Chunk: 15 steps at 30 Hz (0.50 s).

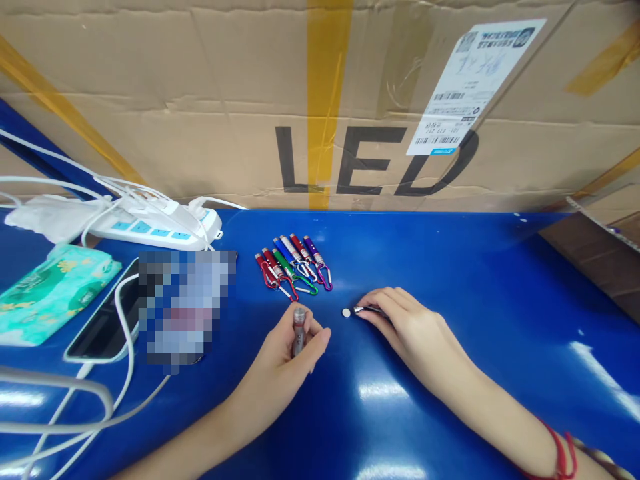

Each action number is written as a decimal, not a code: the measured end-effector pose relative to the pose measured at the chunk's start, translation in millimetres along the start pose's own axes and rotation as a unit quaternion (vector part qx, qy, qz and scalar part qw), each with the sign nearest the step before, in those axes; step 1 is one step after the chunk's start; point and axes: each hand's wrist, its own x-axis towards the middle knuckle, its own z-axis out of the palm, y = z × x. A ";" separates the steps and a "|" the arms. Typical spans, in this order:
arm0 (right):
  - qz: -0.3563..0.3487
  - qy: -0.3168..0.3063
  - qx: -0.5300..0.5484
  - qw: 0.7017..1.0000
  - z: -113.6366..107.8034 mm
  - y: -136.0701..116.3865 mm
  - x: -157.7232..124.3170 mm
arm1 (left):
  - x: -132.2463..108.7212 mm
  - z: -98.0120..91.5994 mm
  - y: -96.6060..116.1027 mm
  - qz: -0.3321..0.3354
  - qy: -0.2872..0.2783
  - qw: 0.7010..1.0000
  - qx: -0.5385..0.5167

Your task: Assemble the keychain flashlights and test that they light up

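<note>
My left hand (287, 353) is closed around a small grey keychain flashlight (299, 330), held upright over the blue table (450, 280). My right hand (407, 327) lies on the table, its fingers pinching metal tweezers (363, 310). The tweezer tip points at a small round button cell (346, 312) lying on the table, just short of touching it. Behind the hands lies a row of several keychain flashlights (293, 263) in red, green, blue and purple, each with a carabiner clip.
A large cardboard box (320, 100) marked LED stands along the back. At the left are a white power strip (160, 223) with cables, a green tissue pack (50, 293), a dark phone (103, 327) and a blurred object (185, 307). Another box (600, 247) sits at the right.
</note>
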 end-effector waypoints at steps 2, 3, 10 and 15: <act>0.003 0.005 -0.010 1.000 -0.3 -1.5 0.0 | -1.2 0.8 -1.5 -0.002 -0.001 1.000 -0.001; -0.001 0.008 -0.006 1.000 -0.3 -2.8 -0.2 | -1.7 1.2 -2.4 -0.003 -0.002 1.000 0.000; -0.056 -0.008 0.078 0.995 2.4 -16.2 -3.9 | -1.4 1.9 -4.9 -0.008 -0.010 0.999 0.041; -0.066 0.010 0.042 0.997 -6.0 -12.7 -1.5 | -1.7 3.0 -3.9 -0.010 0.024 0.999 0.037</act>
